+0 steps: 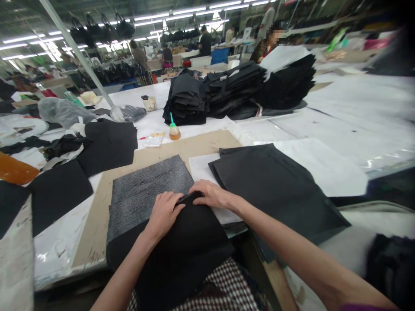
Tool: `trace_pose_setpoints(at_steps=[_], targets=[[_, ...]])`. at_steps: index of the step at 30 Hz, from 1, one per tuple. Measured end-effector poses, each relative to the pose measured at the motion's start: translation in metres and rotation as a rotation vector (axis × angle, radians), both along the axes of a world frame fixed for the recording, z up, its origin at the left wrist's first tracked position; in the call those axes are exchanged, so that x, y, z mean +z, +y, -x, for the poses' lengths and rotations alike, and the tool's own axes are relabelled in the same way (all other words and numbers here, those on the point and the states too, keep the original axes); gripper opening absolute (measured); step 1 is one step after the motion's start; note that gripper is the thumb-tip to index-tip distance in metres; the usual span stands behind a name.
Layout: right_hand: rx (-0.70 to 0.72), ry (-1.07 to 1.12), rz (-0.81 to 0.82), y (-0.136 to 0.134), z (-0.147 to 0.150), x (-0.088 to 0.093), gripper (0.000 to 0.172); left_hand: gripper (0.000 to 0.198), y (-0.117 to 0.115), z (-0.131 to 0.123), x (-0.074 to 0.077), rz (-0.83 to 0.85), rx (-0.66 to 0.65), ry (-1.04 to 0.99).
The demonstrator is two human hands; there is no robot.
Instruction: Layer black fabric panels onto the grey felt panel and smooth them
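Observation:
A black fabric piece (188, 242) lies over the near end of a grey ribbed mat (145, 190) and hangs off the table edge toward my lap. My left hand (164, 211) presses on the fabric's top edge with its fingers curled over the fold. My right hand (210, 194) lies just beside it, fingers pinching the same folded edge. Both hands touch at the fold. To the right of my right hand lies a stack of black fabric sheets (275, 185) on white paper.
A small glue bottle (174, 131) with a green tip stands behind the mat on brown cardboard (207, 144). Black fabric pieces (106, 144) lie to the left. A large pile of black bags (240, 88) sits further back. Other people work at far tables.

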State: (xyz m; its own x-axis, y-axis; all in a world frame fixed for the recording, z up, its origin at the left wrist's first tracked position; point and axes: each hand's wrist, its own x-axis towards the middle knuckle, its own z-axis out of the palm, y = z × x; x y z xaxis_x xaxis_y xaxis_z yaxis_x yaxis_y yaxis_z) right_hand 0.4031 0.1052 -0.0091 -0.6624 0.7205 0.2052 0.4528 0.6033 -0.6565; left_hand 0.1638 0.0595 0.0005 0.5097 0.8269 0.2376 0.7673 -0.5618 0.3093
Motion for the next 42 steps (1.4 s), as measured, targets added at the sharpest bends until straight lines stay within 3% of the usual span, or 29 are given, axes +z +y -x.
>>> trace_pose_setpoints(at_steps=[4,8,12,17,25,33,38,42], targets=[[-0.003,-0.006,0.020,0.002,-0.011,0.006,0.044,0.026,0.003,0.005,-0.005,0.034,0.033,-0.056],[-0.008,0.068,0.016,0.008,-0.015,0.000,0.024,0.020,0.003,0.002,-0.007,0.003,0.068,-0.081],[-0.039,0.091,-0.031,0.011,-0.013,-0.009,0.018,0.017,0.005,-0.003,-0.015,-0.085,0.065,-0.055],[0.000,0.041,-0.104,0.012,-0.015,-0.011,0.017,0.025,0.005,0.000,-0.019,-0.164,-0.001,0.018],[0.127,-0.250,-0.399,0.011,-0.017,-0.001,0.023,0.030,0.006,0.001,-0.015,-0.187,-0.082,0.129],[0.184,-0.324,-0.428,0.012,-0.020,0.000,0.024,0.030,0.004,-0.001,-0.016,-0.179,-0.097,0.192],[0.110,-0.300,-0.387,0.008,-0.032,-0.001,0.029,0.029,0.001,-0.001,-0.014,-0.214,-0.117,0.217],[-0.137,-0.402,-0.395,-0.013,-0.023,0.016,0.024,0.029,0.001,-0.001,-0.015,-0.241,-0.116,0.212]])
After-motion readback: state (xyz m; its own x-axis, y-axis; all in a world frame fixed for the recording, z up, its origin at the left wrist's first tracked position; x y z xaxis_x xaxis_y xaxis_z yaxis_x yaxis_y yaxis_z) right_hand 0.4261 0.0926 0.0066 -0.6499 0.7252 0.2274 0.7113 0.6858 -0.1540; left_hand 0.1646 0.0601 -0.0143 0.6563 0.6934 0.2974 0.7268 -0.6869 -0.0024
